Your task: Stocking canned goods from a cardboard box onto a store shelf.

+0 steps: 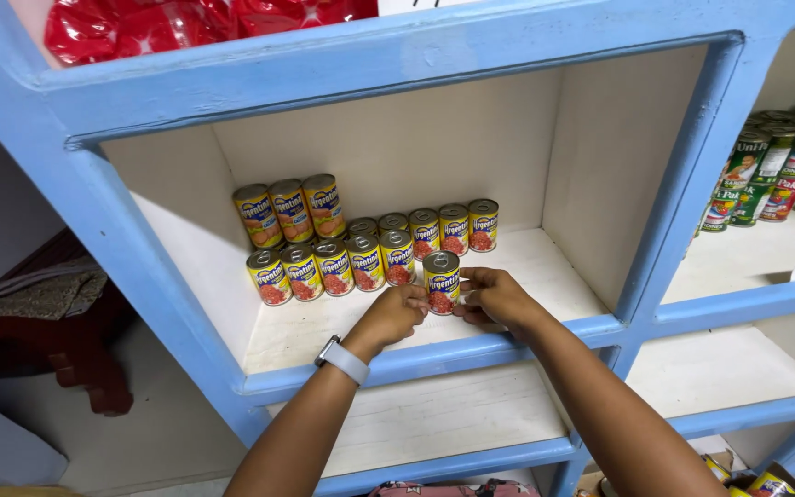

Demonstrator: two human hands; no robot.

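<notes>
On the white shelf board (pixel 545 267) of the blue shelving unit (pixel 140 248), two rows of small yellow-and-blue cans (pixel 333 267) already stand at the back left, three of them stacked higher. Just in front of the front row's right end stands one more can (pixel 441 282), upright. The left hand (pixel 396 313) and right hand (pixel 492 296) clasp it from either side. Bare board remains to the right, so stocking looks partly done.

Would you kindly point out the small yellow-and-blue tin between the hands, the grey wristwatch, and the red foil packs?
small yellow-and-blue tin (pixel 441 283): head view, label front.
grey wristwatch (pixel 342 359): head view, strap.
red foil packs (pixel 154 26): head view, crinkled front.
</notes>
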